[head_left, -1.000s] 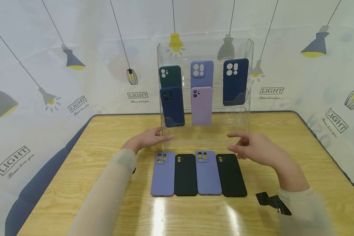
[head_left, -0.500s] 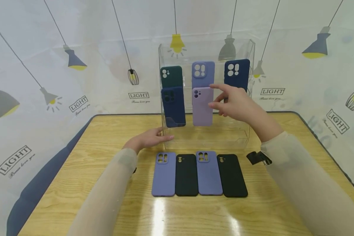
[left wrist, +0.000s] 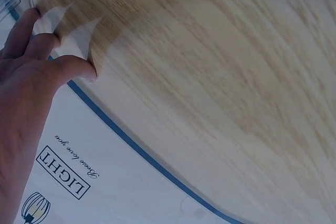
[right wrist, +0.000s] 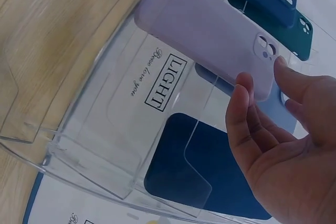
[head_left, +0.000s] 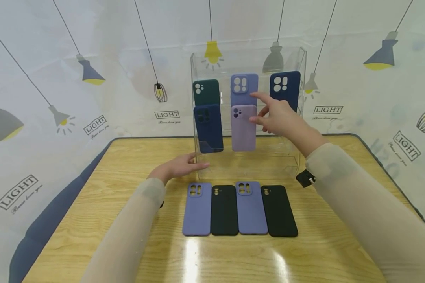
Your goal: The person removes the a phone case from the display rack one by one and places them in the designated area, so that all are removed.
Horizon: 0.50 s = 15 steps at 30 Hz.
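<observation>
A clear acrylic display stand holds several phone cases upright in its slots. My left hand grips its lower left edge, thumb in front and fingers behind. My right hand is at the upper right corner of a light lilac phone case, index finger and thumb spread apart. In the right wrist view, fingertips lie right at the top and side edges of this case. Behind it stands a periwinkle phone case. A navy case on the right is partly hidden by my right hand.
A dark green case and a navy case stand at the rack's left. On the wooden table before the stand, periwinkle cases and black cases alternate in a row. A printed cloth backdrop surrounds the table.
My right hand has risen from the stand's lower right to the lilac case and moved slightly upward there, its index and thumb spreading. The left hand stays at the stand's edge.
</observation>
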Available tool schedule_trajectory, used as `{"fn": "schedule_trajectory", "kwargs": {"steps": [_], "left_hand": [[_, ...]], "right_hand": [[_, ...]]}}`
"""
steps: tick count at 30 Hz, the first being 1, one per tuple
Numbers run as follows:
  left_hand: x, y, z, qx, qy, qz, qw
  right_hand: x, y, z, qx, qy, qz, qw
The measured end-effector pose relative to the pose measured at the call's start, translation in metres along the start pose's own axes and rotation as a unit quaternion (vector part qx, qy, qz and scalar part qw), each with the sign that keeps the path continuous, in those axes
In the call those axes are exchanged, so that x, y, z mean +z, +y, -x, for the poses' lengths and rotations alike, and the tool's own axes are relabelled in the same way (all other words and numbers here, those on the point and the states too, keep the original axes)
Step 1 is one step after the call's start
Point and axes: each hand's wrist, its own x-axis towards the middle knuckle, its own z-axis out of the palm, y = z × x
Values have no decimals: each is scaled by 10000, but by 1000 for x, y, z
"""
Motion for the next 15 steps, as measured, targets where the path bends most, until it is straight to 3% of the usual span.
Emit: {"fn": "schedule_trajectory", "kwargs": {"steps": [8,15], "left_hand": [[0,0,1,-6,14,20,10000],[0,-2,-1,-22,38,10,10000]], "right_hand": [[13,10,-1,14,-57,86,9999],[28,16,-2,-94,319,-124,9994]]}}
